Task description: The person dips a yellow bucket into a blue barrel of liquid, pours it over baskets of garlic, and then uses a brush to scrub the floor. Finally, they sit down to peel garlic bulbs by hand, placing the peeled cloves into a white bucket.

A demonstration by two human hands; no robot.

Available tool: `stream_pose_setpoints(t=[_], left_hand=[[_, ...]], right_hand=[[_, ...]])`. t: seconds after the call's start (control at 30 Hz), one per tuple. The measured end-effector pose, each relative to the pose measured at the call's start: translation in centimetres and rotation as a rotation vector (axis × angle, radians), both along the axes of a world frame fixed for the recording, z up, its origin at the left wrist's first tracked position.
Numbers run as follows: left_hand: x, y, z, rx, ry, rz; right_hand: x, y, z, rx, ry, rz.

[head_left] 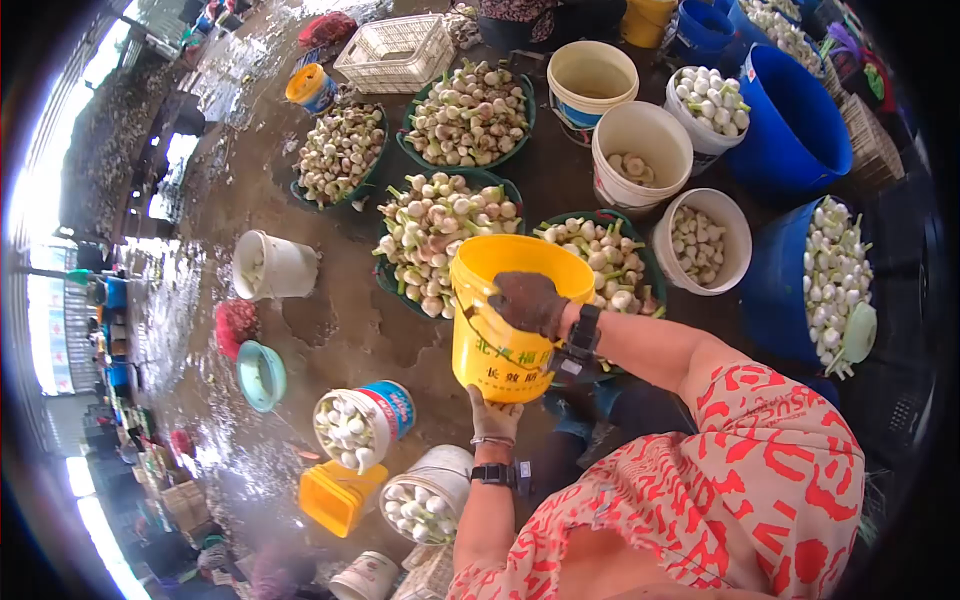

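A yellow bucket [500, 345] with printed characters on its side is held up, tilted, in front of my body. My right hand [530, 302], in a dark glove, is at its rim with part of the hand over the opening. Beneath, my left hand [495, 410] supports the bottom edge of the bucket. No contents show in the part of its inside that I can see. Just behind the bucket, garlic bulbs [445, 228] are heaped in a green basin [510, 192]. A second heap of bulbs [605, 258] lies to its right.
Several white buckets, including one with a few bulbs [640, 120], stand at upper right beside a blue barrel [790, 120]. At lower left are a bucket of peeled white bulbs [385, 405] and a yellow square container [335, 500]. The floor [330, 340] looks wet.
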State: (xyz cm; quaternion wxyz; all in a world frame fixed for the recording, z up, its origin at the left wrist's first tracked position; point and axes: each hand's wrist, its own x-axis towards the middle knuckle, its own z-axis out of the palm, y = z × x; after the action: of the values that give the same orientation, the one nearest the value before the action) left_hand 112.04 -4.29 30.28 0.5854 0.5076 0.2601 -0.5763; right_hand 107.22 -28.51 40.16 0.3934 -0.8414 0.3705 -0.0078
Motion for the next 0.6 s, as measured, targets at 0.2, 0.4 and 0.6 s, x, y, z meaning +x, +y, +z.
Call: stream_pose_setpoints(t=[0.2, 0.4, 0.6], left_hand=[[5.1, -6.8, -3.1, -0.085, 0.027, -0.020], [13.6, -14.9, -8.5, -0.166, 0.018, -0.046], [23.9, -24.6, -9.8, -0.292, 0.015, -0.164]], right_hand=[[6.0, -6.4, -4.7, -0.050, -0.006, -0.119], [14.4, -15.2, -10.6, -0.081, 0.033, -0.245], [22.8, -27.4, -15.1, -0.100, 0.060, -0.373]])
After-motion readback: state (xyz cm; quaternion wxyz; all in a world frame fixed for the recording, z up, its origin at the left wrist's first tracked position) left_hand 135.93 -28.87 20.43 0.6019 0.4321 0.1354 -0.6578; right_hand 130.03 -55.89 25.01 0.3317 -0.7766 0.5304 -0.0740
